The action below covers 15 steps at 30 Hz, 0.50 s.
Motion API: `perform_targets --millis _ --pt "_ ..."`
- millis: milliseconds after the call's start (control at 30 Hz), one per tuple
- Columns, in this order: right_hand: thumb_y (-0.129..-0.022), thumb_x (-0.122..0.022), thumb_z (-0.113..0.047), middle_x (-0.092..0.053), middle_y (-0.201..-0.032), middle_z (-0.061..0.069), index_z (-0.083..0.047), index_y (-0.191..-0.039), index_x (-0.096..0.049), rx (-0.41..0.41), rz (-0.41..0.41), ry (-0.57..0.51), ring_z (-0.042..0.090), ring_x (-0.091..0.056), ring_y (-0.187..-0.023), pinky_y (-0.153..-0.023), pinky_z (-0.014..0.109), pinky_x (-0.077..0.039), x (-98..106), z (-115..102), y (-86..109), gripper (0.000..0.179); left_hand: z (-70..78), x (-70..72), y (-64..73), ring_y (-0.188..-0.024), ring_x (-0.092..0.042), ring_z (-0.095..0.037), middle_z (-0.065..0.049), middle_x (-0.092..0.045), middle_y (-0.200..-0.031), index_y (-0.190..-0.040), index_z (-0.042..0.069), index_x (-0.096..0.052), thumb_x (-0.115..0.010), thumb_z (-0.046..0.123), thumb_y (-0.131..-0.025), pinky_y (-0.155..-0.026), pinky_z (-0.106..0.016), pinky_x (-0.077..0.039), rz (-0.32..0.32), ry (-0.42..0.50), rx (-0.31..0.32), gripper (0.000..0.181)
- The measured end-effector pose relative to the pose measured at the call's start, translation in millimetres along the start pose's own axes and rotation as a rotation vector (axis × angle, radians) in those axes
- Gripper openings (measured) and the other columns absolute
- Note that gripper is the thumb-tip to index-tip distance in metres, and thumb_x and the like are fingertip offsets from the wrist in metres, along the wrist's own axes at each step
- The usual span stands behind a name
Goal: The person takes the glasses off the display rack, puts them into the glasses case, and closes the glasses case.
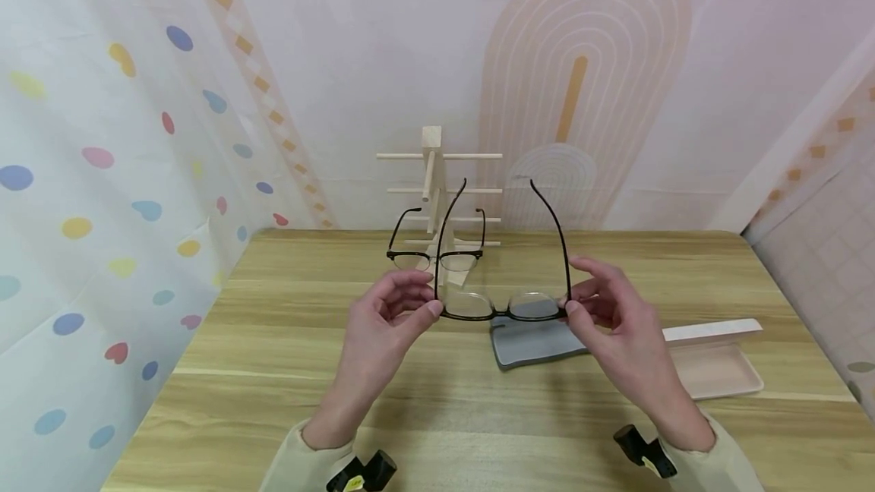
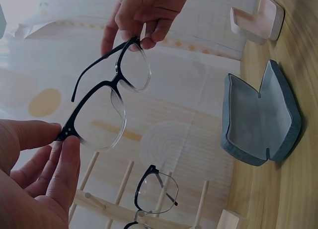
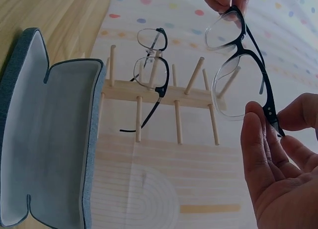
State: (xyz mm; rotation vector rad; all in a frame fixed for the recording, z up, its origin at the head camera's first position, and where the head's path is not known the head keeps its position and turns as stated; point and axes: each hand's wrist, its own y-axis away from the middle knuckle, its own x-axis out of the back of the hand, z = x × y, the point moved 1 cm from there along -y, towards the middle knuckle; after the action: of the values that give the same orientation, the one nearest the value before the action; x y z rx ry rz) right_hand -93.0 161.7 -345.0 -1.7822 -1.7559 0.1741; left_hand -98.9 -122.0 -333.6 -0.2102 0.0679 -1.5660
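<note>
1. Black-topped glasses [image 1: 501, 313] with clear lower rims, held in the air on the wearer's side of the wooden stand [image 1: 432, 139]. Both temples unfolded and directed toward the stand.
2. Left hand [image 1: 383, 325]: thumb and fingertips closed in a pinch on the left end of the frame, at the hinge. Position: near side of the stand, slightly to its left.
3. Right hand [image 1: 622, 336]: matching pinch, thumb against fingers, at the right hinge. Position: near side of the stand, well to its right.
4. Second pair of glasses [image 1: 472, 254], dark along the brow with thin lower rims: set on the low part of the stand, lenses facing the wearer, temples spread either side of the upright.
5. Grey-blue case [image 1: 536, 348]: open on the tabletop [image 1: 273, 355], nearer than the stand and to its right; partly covered by the right hand in the head view.
6. Pale case [image 1: 714, 370], pinkish inside: also open, farther right of the stand than the grey-blue one.
7. Patterned cloth [image 1: 342, 59]: hangs behind the stand and along its left.
</note>
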Motion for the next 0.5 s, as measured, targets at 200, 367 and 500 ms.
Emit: perform_targets --millis 200,367,500 --pt "-0.092 -0.063 0.013 -0.070 -0.093 0.006 -0.008 -0.135 -0.062 -0.001 -0.005 -0.023 0.011 -0.072 -0.082 -0.076 0.017 -0.058 1.1 1.2 2.7 0.048 -2.0 -1.5 0.9 -0.090 -0.071 -0.020 -0.014 -0.070 -0.103 -0.119 0.000 -0.068 -0.077 -0.004 -0.088 -0.079 -0.028 -0.061 0.005 -0.005 0.003 0.033" --pt "-0.092 -0.063 0.014 -0.070 -0.092 0.007 -0.006 -0.128 -0.067 0.021 -0.012 -0.029 0.013 -0.072 -0.079 -0.075 0.017 -0.058 1.6 2.6 4.7 0.041 -3.7 -2.4 1.2 -0.090 -0.071 -0.019 -0.014 -0.070 -0.103 -0.119 -0.001 -0.068 -0.077 -0.004 -0.088 -0.078 -0.029 -0.062 0.005 0.003 0.002 0.033" --pt "-0.093 -0.063 0.014 -0.071 -0.094 0.009 -0.005 -0.125 -0.070 0.037 -0.021 -0.030 0.012 -0.072 -0.079 -0.073 0.019 -0.059 2.1 3.5 5.9 0.038 -4.2 -3.1 1.4 -0.090 -0.071 -0.019 -0.015 -0.070 -0.102 -0.119 -0.003 -0.068 -0.077 -0.005 -0.088 -0.078 -0.028 -0.062 0.004 0.011 -0.007 0.033"
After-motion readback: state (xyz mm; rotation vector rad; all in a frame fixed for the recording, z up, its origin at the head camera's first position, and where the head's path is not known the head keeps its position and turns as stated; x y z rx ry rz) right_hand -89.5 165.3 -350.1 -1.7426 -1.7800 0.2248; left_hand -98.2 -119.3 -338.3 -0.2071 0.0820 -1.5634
